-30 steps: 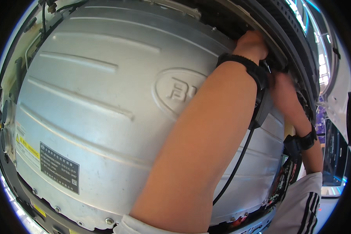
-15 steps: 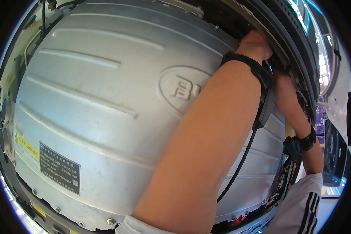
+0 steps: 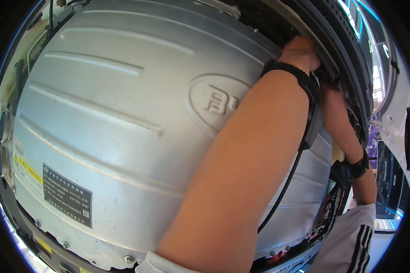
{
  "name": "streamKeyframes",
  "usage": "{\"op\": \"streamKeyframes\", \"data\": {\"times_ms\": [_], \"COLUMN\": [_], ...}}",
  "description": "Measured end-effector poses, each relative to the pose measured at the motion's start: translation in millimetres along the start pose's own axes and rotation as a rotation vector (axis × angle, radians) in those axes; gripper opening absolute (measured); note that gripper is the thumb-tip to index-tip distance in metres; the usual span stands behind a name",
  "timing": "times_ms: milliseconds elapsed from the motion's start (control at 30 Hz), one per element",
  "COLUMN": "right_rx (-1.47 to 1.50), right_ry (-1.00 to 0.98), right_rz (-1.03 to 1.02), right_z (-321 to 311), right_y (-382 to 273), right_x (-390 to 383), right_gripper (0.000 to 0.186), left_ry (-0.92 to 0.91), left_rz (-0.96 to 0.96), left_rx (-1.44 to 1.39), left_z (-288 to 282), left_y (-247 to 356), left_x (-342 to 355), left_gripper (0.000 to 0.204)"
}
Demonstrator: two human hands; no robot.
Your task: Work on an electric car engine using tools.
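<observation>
My left forearm crosses a large silver metal housing (image 3: 123,109) with raised ribs and an embossed oval emblem. My left hand (image 3: 300,51) is at the far right edge of the housing, beside a dark trim panel (image 3: 351,68). Only its back and wrist show; the fingers are down in the dark gap, out of sight. My right arm (image 3: 337,116) comes up along the right side. My right hand disappears beneath the trim, near the left wrist, so its fingers are hidden. Each wrist wears a black strap with a device, and whatever the hands touch cannot be seen.
A black cable (image 3: 282,195) hangs from the left wrist device over the housing. Bolts (image 3: 129,260) line the near edge. A dark label plate (image 3: 67,195) and round ports (image 3: 3,127) are at the left. A white panel (image 3: 396,95) stands at the far right.
The view has shifted slightly, so the housing sits a little further left and the left arm a little further right. Both hands stay in the same gap.
</observation>
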State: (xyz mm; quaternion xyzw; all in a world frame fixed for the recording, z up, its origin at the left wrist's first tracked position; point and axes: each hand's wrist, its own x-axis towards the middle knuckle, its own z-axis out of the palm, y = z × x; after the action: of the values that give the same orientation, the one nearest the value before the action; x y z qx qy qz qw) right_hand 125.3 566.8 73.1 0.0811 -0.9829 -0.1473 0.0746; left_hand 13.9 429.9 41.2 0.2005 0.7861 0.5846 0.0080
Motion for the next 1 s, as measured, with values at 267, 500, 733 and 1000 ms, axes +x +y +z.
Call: {"op": "streamKeyframes", "data": {"times_ms": [267, 500, 733, 1000], "right_rx": [0.054, -0.009, 0.017, 0.01], "right_ry": [0.302, 0.08, 0.222, 0.112], "right_rz": [-0.239, -0.087, -0.256, -0.099], "right_z": [14, 15, 4, -1], "right_y": [68, 18, 49, 10], "right_x": [17, -4, 21, -8], "right_gripper": [0.032, 0.023, 0.024, 0.026], "left_ry": [0.011, -0.031, -0.009, -0.168], "left_rz": [-0.001, -0.042, 0.046, -0.068], "left_rx": [-0.017, 0.049, 0.076, 0.131], "left_z": [2, -5, 4, 0], "left_y": [16, 2, 4, 8], "left_x": [-1, -3, 6, 11], "left_gripper": [0.014, 0.014, 0.015, 0.02]}}
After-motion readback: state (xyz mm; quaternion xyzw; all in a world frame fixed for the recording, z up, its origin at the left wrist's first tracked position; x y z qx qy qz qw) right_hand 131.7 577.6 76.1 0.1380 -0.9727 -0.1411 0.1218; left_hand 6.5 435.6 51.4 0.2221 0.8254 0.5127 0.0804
